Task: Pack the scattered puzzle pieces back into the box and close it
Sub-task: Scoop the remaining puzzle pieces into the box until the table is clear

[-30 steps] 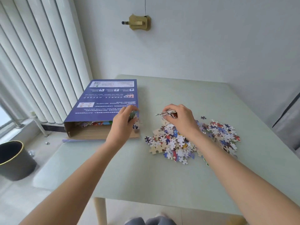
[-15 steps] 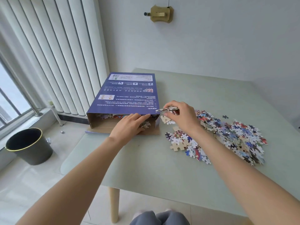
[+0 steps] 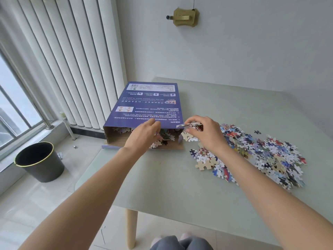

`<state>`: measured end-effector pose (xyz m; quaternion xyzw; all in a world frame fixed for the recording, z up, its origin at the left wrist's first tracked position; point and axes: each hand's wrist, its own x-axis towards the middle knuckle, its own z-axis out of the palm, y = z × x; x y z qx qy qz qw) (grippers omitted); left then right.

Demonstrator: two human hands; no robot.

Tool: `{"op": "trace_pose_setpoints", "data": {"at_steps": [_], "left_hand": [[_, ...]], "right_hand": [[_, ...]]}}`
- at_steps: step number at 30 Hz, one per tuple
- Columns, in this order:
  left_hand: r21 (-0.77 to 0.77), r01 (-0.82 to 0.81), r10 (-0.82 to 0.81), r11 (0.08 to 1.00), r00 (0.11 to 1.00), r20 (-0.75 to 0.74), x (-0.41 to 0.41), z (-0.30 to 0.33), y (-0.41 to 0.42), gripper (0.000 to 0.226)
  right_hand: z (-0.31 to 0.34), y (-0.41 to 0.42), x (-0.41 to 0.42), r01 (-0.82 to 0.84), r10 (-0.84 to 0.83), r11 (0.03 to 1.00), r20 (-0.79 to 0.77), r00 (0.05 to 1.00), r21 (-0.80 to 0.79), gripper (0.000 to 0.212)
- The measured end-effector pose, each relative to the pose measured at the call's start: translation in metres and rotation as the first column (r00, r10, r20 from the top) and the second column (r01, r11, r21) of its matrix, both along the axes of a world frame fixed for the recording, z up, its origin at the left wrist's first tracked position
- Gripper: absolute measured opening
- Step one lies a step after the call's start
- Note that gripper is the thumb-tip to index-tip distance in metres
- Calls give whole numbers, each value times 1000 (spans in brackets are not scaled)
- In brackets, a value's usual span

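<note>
While the box (image 3: 147, 103) lies flat on the pale green table (image 3: 162, 186) with its open end toward the person, the left hand (image 3: 144, 136) reaches into that opening, fingers straight and spread over the loose pieces inside (image 3: 162, 141); it grips nothing that can be seen. Just to the right of it, the right hand (image 3: 203, 132) hovers at the box's near right corner and pinches a small stack of pieces (image 3: 189, 125) between thumb and fingers, the stack level with the top edge of the opening. A few pale pieces lie directly under this hand, beside the box's side flap. Farther right of the right hand and along its forearm spreads the pile of puzzle pieces (image 3: 266, 156), with one dark piece (image 3: 257, 132) lying apart beyond it. Well to the left of the left arm, down on the tiled floor, stands a black bin (image 3: 40, 162) beneath the white vertical blinds (image 3: 63, 60).
</note>
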<state>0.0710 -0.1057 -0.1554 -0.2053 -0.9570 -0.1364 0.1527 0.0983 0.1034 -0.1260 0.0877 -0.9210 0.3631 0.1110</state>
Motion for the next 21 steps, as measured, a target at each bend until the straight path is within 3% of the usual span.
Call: {"op": "trace_pose_setpoints", "data": {"at_steps": [2,8,14,18,21], "left_hand": [[33,34,-35,999,999,28,3,-8,-6,16],[180,119,-120,976,993,-1,16,-20,-28,19],[238,-28,9,971,997,81,25,-17,-41,22],[314,-152,82,937,971,224,26,-13,-38,25],[319,-231,161,919,960,229,25,-17,-39,30]], "right_hand": [[1,-2,0,-5,5,1000,-4,1000,-7,18],[0,-28,-7,-64,64,998,-24,998,6,18],[-10,-71,-20,-132,155,971,-105,982,201,23],[-27,-77,-20,-158,223,908,-127,967,388,32],[-33,-70,-20,-169,262,859,-130,956,483,36]]}}
